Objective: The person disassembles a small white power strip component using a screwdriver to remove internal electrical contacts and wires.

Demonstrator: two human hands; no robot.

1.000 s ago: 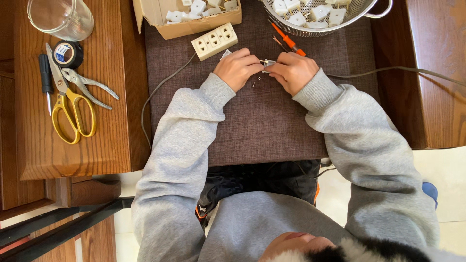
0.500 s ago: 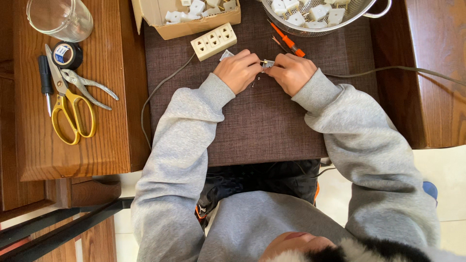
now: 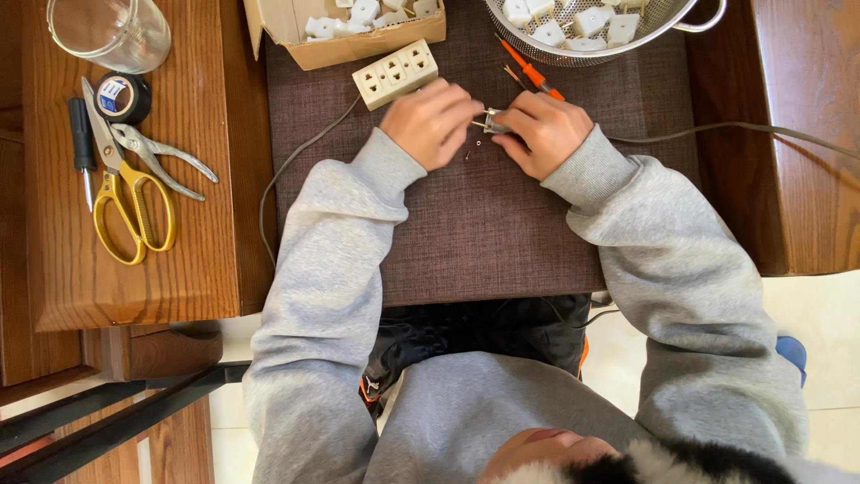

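Brown woven matting (image 3: 484, 233) covers the middle of a wooden desk (image 3: 206, 251), and all places below are given relative to this mat. Above its centre, the left hand (image 3: 433, 123) and right hand (image 3: 544, 133) meet, both sets of fingers closed on a small grey plug part (image 3: 491, 122) pinched between them; how the fingertips sit on it is too small to tell. A tiny loose screw (image 3: 478, 143) lies on the mat just below the hands. Touching the left hand's upper side is a cream multi-socket strip (image 3: 395, 73), tilted, its grey cord (image 3: 287, 170) curving down over the mat's left edge. At the mat's top left edge sits an open cardboard box (image 3: 358, 40) of white parts; at the top right, a metal colander (image 3: 618, 31) with more white parts overhangs the top edge. An orange-handled screwdriver (image 3: 535, 76) lies between colander and right hand, near the knuckles. Another grey cable (image 3: 735, 130) runs from the right wrist off the mat's right edge. Left of the mat, well apart, lie yellow-handled scissors (image 3: 125, 197), pliers (image 3: 166, 157), a roll of black tape (image 3: 123, 97), a black screwdriver (image 3: 82, 148) and a glass jar (image 3: 109, 31). Below the hands, the mat's lower half lies bare to its near edge between the grey sleeves.
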